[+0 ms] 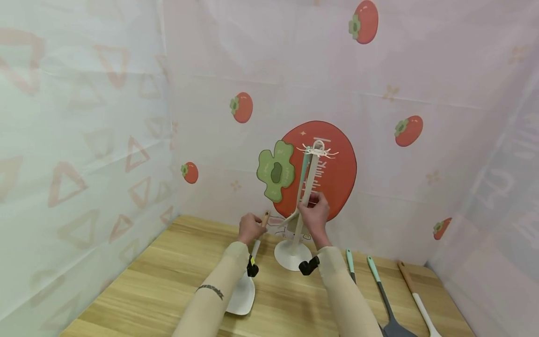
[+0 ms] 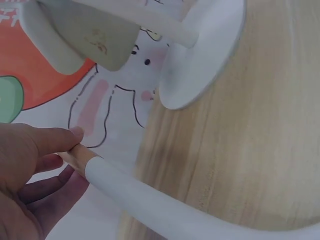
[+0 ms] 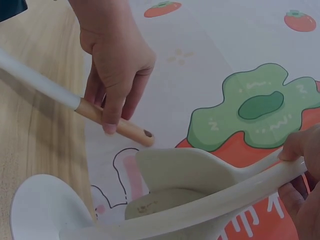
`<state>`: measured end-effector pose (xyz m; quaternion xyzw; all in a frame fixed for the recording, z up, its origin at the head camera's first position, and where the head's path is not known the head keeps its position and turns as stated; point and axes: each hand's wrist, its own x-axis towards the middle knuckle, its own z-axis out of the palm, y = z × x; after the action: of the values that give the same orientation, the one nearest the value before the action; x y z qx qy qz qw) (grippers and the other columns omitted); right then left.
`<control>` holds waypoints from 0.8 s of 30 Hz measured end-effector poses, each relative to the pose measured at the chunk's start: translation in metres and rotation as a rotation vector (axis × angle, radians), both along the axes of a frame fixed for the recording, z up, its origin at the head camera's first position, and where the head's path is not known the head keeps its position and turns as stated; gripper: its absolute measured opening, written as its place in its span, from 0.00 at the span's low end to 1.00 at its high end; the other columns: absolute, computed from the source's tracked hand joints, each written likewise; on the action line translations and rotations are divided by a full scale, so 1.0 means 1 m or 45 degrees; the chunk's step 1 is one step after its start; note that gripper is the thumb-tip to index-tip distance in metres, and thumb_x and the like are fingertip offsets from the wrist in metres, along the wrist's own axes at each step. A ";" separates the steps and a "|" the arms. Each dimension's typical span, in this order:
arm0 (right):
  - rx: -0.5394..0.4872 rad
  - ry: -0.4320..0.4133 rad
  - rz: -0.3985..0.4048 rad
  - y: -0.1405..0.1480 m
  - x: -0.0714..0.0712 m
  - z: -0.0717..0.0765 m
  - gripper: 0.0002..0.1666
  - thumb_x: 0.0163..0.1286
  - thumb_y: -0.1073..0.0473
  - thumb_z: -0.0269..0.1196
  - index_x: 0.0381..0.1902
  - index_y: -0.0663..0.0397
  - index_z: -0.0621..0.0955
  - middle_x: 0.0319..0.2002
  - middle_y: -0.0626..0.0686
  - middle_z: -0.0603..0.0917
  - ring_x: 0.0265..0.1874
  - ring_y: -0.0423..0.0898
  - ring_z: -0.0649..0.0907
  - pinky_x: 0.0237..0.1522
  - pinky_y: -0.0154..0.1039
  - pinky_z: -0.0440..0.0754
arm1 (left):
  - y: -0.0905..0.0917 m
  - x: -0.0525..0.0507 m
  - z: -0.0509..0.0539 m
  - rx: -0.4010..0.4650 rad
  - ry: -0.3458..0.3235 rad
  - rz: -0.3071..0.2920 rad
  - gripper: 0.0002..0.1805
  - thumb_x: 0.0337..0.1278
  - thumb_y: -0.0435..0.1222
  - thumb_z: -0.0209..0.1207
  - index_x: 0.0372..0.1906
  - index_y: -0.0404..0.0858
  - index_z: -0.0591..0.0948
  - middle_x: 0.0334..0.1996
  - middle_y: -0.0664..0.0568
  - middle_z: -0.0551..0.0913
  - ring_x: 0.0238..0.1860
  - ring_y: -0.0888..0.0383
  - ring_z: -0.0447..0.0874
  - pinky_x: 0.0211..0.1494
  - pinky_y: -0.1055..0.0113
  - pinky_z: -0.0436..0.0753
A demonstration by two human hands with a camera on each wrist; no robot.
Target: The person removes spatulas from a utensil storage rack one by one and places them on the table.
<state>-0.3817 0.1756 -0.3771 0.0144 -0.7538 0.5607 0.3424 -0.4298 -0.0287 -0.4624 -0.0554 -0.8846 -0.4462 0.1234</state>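
Head view: left hand [image 1: 251, 228], fingers pinching one spatula [image 1: 242, 297]; right hand [image 1: 315, 215], fingers pinching one stand pole [image 1: 310, 181]; three utensils [image 1: 386, 299] rightward.

The near edge of the bench [image 1: 290, 309] is cut off by the head view's lower border. The left sleeve [image 1: 212, 290] covers part of the white turner [image 1: 241, 297]. Toward the bench's right edge, the right sleeve [image 1: 347, 295] obscures the first mint-handled utensil [image 1: 350, 260] below its handle; the second mint-handled utensil [image 1: 373, 267] and the brown-handled utensil [image 1: 406, 277] are cropped at their heads. The right hand [image 1: 316, 215] masks part of the stand [image 1: 311, 175]. Hook attachment: too small to tell. Marking on the hanging beige head [image 2: 112, 40]: blurred, illegible.
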 end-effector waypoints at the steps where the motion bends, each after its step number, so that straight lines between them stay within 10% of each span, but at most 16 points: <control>1: -0.001 -0.001 0.002 0.000 0.000 0.000 0.15 0.59 0.69 0.70 0.44 0.61 0.80 0.38 0.62 0.83 0.40 0.56 0.87 0.44 0.53 0.86 | 0.000 0.000 -0.001 -0.005 0.000 -0.001 0.17 0.45 0.31 0.76 0.41 0.26 0.88 0.42 0.35 0.88 0.41 0.42 0.87 0.42 0.54 0.87; 24: -0.014 -0.002 -0.006 -0.001 0.002 0.001 0.15 0.60 0.69 0.70 0.44 0.61 0.79 0.38 0.62 0.83 0.40 0.57 0.87 0.45 0.53 0.86 | 0.001 0.005 -0.015 -0.121 0.004 0.024 0.09 0.43 0.29 0.76 0.29 0.29 0.86 0.30 0.40 0.86 0.33 0.46 0.84 0.38 0.54 0.85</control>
<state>-0.3794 0.1751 -0.3766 0.0104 -0.7510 0.5640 0.3432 -0.4253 -0.0275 -0.4778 -0.0535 -0.9052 -0.4022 0.1265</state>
